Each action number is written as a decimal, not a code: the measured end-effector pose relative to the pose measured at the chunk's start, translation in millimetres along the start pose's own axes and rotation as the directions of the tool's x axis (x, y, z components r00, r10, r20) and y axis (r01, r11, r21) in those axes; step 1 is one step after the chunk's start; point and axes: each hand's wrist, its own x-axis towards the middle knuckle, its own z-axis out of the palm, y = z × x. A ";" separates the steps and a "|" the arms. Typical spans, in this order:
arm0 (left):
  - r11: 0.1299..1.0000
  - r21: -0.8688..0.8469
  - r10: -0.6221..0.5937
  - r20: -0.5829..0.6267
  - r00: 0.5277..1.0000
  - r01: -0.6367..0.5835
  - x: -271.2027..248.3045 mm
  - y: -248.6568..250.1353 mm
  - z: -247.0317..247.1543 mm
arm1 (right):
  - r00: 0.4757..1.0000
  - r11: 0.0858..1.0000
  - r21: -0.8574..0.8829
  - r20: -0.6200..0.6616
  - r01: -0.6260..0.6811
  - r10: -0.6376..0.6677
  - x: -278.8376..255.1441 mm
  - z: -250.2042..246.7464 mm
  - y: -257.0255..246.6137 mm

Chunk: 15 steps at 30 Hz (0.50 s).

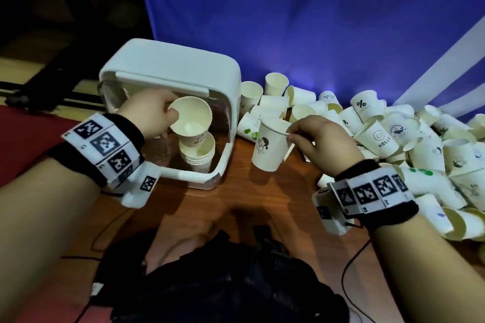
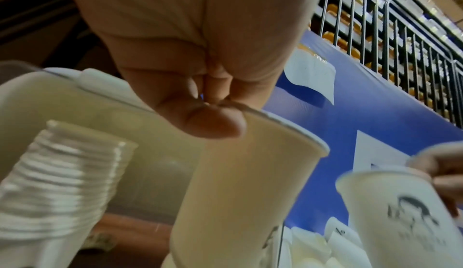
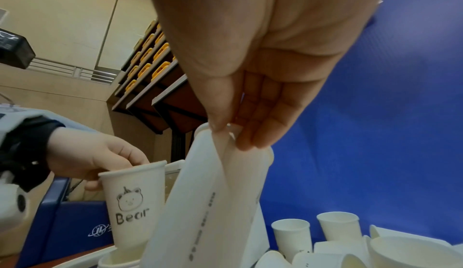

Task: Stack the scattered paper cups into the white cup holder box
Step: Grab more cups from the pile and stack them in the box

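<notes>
My left hand [image 1: 157, 113] pinches the rim of a white paper cup [image 1: 191, 119] marked "Bear" [image 3: 134, 199] and holds it over the white cup holder box [image 1: 170, 71], just above a stack of nested cups [image 1: 198, 152] inside. That stack [image 2: 60, 177] shows at the left in the left wrist view, beside the held cup [image 2: 238, 193]. My right hand [image 1: 317, 136] pinches the rim of another cup with a black print [image 1: 270, 145] to the right of the box, above the wooden table. That cup [image 3: 215, 203] hangs from thumb and fingers in the right wrist view.
A large pile of loose paper cups [image 1: 393, 136] covers the table's right side against a blue backdrop [image 1: 315, 21]. Bare wooden table [image 1: 236, 191] lies between box and pile. A black bag [image 1: 223, 283] and cables sit at the near edge.
</notes>
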 end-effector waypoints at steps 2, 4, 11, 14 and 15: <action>1.000 -0.004 -0.015 0.031 0.999 0.015 2.7 -7.1 7.8 | 0.999 0.999 0.015 -0.033 0.038 -0.037 1.3 3.3 -8.6; 0.998 -0.053 -0.037 0.086 0.996 0.041 6.7 -13.7 16.5 | 0.996 0.998 0.028 -0.058 0.063 -0.061 3.1 6.0 -16.2; 0.997 -0.007 -0.076 0.218 0.973 0.079 24.5 -23.3 42.1 | 0.989 0.992 0.054 -0.096 0.117 -0.111 6.6 9.7 -33.9; 0.986 0.166 -0.080 0.275 0.958 0.034 27.0 -23.0 57.1 | 0.985 0.989 0.061 -0.119 0.135 -0.127 7.6 10.8 -42.1; 0.978 0.208 -0.087 0.278 0.957 0.029 28.1 -23.7 62.8 | 0.983 0.988 0.064 -0.123 0.142 -0.134 8.1 11.6 -44.8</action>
